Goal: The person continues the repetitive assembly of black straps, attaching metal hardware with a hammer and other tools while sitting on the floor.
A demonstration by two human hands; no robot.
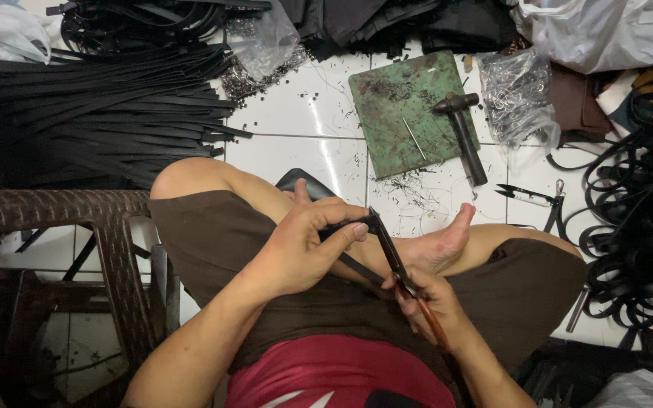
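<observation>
- Bare white floor tiles (304, 113) lie open between the strap pile (92, 113) and the green board (410, 113).
- A hammer (462, 136) lies across the board's right edge.
- Small snips (527, 196) sit on the tile just right.
- A wicker chair (62, 227) blocks the left side.
- Coiled straps (644, 219) crowd the right.

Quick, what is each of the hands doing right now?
Left hand: closed, pinching the end of a black strap.
Right hand: closed around the handles of pliers, whose tip meets the strap.
</observation>
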